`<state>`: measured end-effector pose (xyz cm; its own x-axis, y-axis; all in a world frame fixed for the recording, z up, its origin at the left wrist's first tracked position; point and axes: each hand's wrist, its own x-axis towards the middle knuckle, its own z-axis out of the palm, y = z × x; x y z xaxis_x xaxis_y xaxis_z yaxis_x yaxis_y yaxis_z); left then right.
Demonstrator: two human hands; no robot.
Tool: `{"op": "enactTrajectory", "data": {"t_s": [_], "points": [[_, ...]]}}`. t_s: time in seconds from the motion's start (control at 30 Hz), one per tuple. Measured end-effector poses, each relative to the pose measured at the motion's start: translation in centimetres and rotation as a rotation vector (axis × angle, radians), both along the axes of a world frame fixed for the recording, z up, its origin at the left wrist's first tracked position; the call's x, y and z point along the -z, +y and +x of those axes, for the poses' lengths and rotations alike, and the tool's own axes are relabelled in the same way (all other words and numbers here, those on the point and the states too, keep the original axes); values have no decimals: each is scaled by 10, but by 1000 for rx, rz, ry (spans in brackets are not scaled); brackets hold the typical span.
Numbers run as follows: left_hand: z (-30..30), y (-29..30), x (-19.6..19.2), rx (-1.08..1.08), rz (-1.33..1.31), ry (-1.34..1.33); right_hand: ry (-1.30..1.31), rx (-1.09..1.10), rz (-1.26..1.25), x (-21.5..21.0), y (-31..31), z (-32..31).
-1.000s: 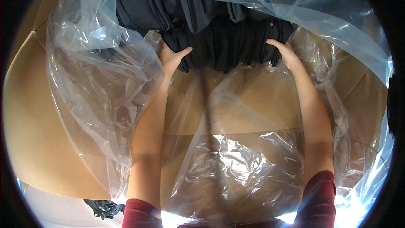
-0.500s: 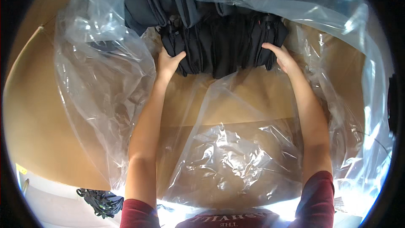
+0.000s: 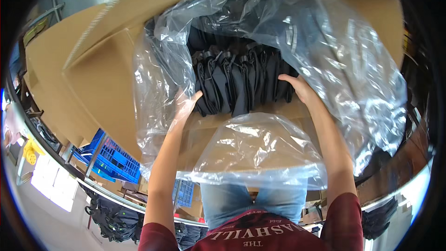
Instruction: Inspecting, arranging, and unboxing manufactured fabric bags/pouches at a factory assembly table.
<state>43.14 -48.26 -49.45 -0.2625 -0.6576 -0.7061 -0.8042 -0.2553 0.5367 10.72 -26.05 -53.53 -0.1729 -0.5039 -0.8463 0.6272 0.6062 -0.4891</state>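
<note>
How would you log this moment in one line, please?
black items: row in clear liner | left hand: holding left end | right hand: holding right end

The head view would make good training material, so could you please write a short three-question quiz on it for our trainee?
1. True or false: the left hand and the right hand are at opposite ends of the row of black fabric items.
2. Choose one: the liner in the open cardboard box is made of
A. white paper
B. clear plastic
C. green cloth
3. Fill in the missing colour: the crate in the lower left of the picture, beyond the cardboard, is ____.

Key: 1. True. 2. B. 3. Blue.
</note>
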Motion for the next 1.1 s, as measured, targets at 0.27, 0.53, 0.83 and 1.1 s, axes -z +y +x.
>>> {"op": "enactTrajectory", "data": {"t_s": [0.27, 0.53, 0.83, 1.1], "points": [[-15, -16, -81, -118, 22, 156, -24, -64, 144, -96, -44, -22], [-39, -27, -165, -59, -24, 184, 23, 32, -28, -167, -43, -37], [-126, -16, -322, 384, -35, 254, 189, 362, -15, -310, 79, -37], [-277, 153, -459, 588, 80, 363, 366, 712, -46, -448, 290, -58]]}}
